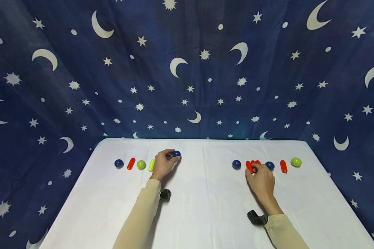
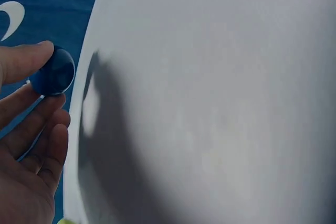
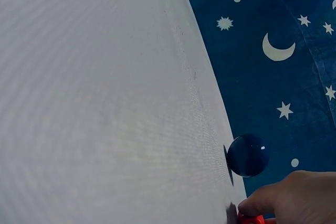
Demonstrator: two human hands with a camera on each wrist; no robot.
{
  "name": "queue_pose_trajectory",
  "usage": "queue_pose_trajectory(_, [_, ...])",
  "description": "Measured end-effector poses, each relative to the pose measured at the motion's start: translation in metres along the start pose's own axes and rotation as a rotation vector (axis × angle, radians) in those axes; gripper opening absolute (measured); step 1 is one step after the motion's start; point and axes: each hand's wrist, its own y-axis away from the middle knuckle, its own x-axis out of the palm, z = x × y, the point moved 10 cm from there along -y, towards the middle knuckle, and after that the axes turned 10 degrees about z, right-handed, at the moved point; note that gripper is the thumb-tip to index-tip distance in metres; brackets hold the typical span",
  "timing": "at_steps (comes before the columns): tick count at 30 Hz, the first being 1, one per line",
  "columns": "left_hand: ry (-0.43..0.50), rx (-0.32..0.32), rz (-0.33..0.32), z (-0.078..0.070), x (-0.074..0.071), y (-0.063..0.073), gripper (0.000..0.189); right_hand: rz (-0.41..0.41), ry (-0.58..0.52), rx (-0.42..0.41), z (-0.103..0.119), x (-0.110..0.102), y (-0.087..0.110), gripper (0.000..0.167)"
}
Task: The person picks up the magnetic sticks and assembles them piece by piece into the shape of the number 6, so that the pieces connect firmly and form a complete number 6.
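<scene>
My left hand (image 1: 162, 165) pinches a glossy blue ball (image 1: 176, 154) between thumb and fingers. In the left wrist view the ball (image 2: 55, 72) is held up, with a shadow on the cloth beside it. My right hand (image 1: 262, 180) pinches a red capsule-shaped piece (image 1: 249, 166) at thumb and fingertips. More red (image 1: 256, 162) shows just behind those fingers, partly hidden by the hand. A blue ball (image 1: 236, 164) lies left of the red piece, and another blue ball (image 1: 269, 166) is right beside the right hand. A yellow capsule-shaped piece (image 1: 151, 165) lies next to the left hand, partly covered.
On the white-covered table (image 1: 199, 207), a blue ball (image 1: 118, 163), red capsule (image 1: 131, 163) and green ball (image 1: 141, 164) line up at left. Farther right lie a red capsule (image 1: 283, 166) and green ball (image 1: 296, 162). A starry blue curtain (image 1: 205, 86) stands behind.
</scene>
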Motion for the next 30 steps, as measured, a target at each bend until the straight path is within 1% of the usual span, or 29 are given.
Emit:
queue_pose_trajectory(4, [0.039, -0.004, -0.029, -0.001, 0.006, -0.012, 0.035, -0.004, -0.005, -0.010, 0.004, -0.002, -0.005, 0.028])
queue_pose_trajectory(9, [0.073, -0.048, -0.043, 0.003, 0.016, -0.022, 0.034, 0.000, 0.003, -0.007, 0.004, -0.002, -0.006, 0.029])
queue_pose_trajectory(15, [0.105, -0.084, -0.072, 0.004, 0.021, -0.023, 0.033, 0.032, 0.007, 0.017, 0.002, 0.003, -0.001, 0.034])
queue_pose_trajectory(19, [0.124, -0.077, -0.086, 0.002, 0.024, -0.026, 0.032, 0.043, 0.010, 0.041, -0.002, 0.004, 0.001, 0.036])
queue_pose_trajectory(22, [0.132, -0.070, -0.090, 0.003, 0.028, -0.027, 0.032, 0.047, 0.014, 0.049, -0.003, 0.006, 0.003, 0.037])
queue_pose_trajectory(26, [0.130, -0.072, -0.085, 0.006, 0.033, -0.027, 0.033, 0.038, 0.020, 0.047, -0.003, 0.006, 0.006, 0.038])
queue_pose_trajectory(30, [0.126, -0.070, -0.100, 0.007, 0.034, -0.030, 0.032, 0.020, 0.025, 0.033, -0.001, 0.004, 0.003, 0.038])
